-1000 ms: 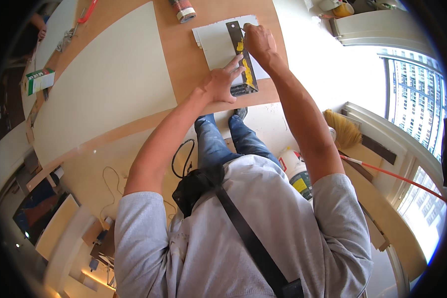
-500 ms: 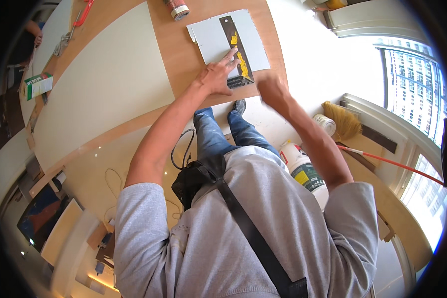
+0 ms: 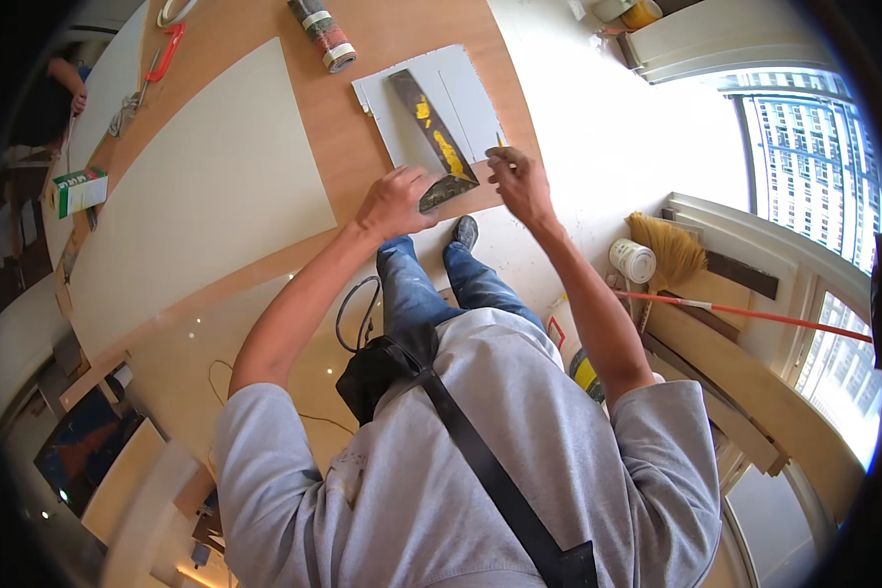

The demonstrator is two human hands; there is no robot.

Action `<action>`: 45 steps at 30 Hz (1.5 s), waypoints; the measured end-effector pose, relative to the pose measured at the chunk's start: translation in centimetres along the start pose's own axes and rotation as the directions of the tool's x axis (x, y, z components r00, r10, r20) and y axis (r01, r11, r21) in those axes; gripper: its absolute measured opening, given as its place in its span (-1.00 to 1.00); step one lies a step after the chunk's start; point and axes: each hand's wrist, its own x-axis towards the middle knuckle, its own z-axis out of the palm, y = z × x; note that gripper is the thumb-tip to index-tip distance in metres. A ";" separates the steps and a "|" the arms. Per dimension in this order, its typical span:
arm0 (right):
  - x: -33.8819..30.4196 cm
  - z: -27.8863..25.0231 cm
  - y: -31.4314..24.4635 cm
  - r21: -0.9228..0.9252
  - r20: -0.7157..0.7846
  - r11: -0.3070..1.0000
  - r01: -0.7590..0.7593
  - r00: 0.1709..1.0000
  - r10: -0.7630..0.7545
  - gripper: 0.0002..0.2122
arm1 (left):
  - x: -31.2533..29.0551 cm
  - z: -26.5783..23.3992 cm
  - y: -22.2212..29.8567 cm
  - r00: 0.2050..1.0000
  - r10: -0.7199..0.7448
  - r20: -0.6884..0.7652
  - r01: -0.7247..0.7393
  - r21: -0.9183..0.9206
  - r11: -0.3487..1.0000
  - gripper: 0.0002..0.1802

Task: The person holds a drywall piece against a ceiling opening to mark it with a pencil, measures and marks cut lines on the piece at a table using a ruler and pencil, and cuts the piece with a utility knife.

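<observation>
pencil [image 3: 500, 141] sits pinched in the right hand [image 3: 519, 184], left hand [image 3: 395, 202] grasping a dark try-square [image 3: 435, 129] over a pale board [image 3: 470, 96].

Taking the white board [image 3: 465, 93] as the clock's centre, bare worktop [image 3: 441, 22] leaves a passage at 12 o'clock and along 1 to 3. At 9, a narrower strip runs between the board and a flat pale sheet [image 3: 206, 167]. A striped cylinder [image 3: 323, 37] obstructs 10. The left hand [image 3: 397, 201] blocks 6 to 7, the square [image 3: 439, 142] fills 5, and the right hand [image 3: 521, 184], holding a thin stick [image 3: 501, 140], blocks 4.
</observation>
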 end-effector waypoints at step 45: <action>4.8 0.2 3.4 -0.600 -0.072 0.737 0.312 0.896 -0.439 -0.38 | -1.7 1.9 -2.4 0.907 -0.209 -0.364 0.233 0.022 0.972 -0.58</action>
